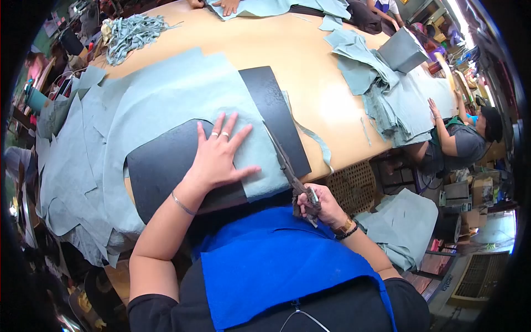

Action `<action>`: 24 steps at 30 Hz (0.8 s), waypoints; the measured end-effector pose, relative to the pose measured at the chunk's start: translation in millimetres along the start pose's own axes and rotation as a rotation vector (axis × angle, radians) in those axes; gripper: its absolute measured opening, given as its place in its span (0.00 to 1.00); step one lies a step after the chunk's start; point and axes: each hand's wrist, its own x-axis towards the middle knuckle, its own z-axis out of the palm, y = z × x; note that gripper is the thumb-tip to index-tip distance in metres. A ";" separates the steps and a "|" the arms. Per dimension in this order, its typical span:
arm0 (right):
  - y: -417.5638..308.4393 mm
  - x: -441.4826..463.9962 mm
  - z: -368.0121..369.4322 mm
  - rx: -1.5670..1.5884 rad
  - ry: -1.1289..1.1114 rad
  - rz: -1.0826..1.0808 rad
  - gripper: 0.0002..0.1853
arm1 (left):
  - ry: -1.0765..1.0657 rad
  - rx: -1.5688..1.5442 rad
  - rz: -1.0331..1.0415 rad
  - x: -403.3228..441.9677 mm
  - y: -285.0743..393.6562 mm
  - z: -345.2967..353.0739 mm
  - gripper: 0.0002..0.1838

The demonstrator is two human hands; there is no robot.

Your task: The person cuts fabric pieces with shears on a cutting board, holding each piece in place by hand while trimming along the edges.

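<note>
My left hand point(221, 150) lies flat with fingers spread on a pale blue-green sheet point(171, 83) that looks like leather. Under part of the sheet is a dark flat board point(166, 157), which shows again as a dark strip point(274, 99) along the right side. In my right hand point(322, 205) is a pair of scissors point(286, 166) with dark, wrapped-looking handles. Its long blades point away from me along the sheet's right edge. Whether the blades are parted is hard to make out. A narrow blue-green offcut point(315, 138) curls on the table beside the board.
The wooden table point(276, 41) carries a heap of thin strips point(135, 36) at the far left and stacked sheets point(395, 105) at the right. A co-worker point(459, 133) sits there. Another person's hand point(227, 6) rests on material at the far edge. More sheets point(401, 227) lie low right.
</note>
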 end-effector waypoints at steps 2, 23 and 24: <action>-7.4 -2.9 1.7 -0.014 0.026 0.036 0.11 | 0.126 0.022 -0.076 7.3 -7.6 8.4 0.50; -3.2 2.2 -0.2 -0.042 0.055 -0.016 0.12 | 0.050 0.049 -0.129 -2.3 -1.5 1.0 0.52; -2.6 2.0 -1.0 -0.014 0.044 -0.015 0.12 | 0.045 0.047 -0.130 -2.7 -1.2 0.4 0.53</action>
